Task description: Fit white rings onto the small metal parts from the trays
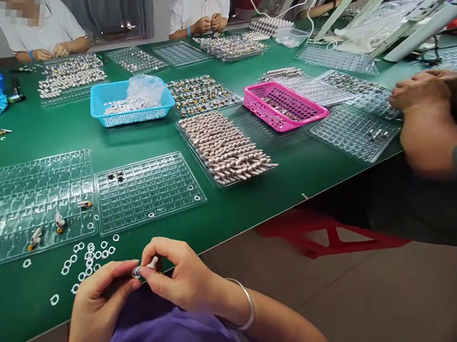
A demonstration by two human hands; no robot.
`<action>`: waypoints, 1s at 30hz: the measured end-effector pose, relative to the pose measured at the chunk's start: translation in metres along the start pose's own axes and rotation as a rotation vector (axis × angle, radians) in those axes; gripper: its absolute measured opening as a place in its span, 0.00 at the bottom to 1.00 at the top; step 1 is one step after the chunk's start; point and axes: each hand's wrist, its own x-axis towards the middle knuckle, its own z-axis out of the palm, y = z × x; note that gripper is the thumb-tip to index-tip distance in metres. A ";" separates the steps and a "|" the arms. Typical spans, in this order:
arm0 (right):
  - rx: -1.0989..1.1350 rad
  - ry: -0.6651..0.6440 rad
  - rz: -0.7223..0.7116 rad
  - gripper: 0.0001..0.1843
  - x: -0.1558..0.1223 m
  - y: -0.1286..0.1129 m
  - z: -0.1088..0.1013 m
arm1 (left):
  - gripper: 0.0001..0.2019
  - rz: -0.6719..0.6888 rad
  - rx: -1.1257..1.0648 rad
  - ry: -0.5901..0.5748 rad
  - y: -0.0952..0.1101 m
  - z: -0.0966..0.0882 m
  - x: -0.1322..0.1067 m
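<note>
Near the table's front edge, my left hand pinches a small white ring between thumb and forefinger. My right hand is closed on a small white piece with a rounded end, held right against the ring; my fingers hide the rest of it. Many loose white rings lie scattered on the green table beyond my left hand. The clear tray at the left holds a few small white-and-dark figures. In another clear tray sit several tiny dark parts and rings.
A tray of pale elongated parts stands mid-table. Behind it are a blue basket of white pieces and a pink basket. A co-worker's hands are at the right, over more trays. Two other people sit across. A red stool stands below.
</note>
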 end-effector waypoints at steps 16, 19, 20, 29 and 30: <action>-0.121 -0.003 -0.124 0.04 0.000 0.003 0.002 | 0.13 0.158 0.170 0.001 -0.002 -0.004 -0.004; -0.166 -0.015 -0.157 0.04 -0.001 0.002 0.001 | 0.13 0.186 0.283 0.079 -0.006 -0.004 -0.010; -0.180 -0.019 -0.163 0.04 -0.001 0.001 0.001 | 0.12 0.213 0.337 0.102 -0.006 -0.004 -0.012; -0.075 -0.117 -0.096 0.04 0.008 -0.003 -0.006 | 0.10 0.332 0.478 0.153 -0.006 -0.007 -0.018; -0.071 -0.130 -0.103 0.05 0.009 -0.003 -0.007 | 0.10 0.304 0.472 0.151 -0.006 -0.007 -0.018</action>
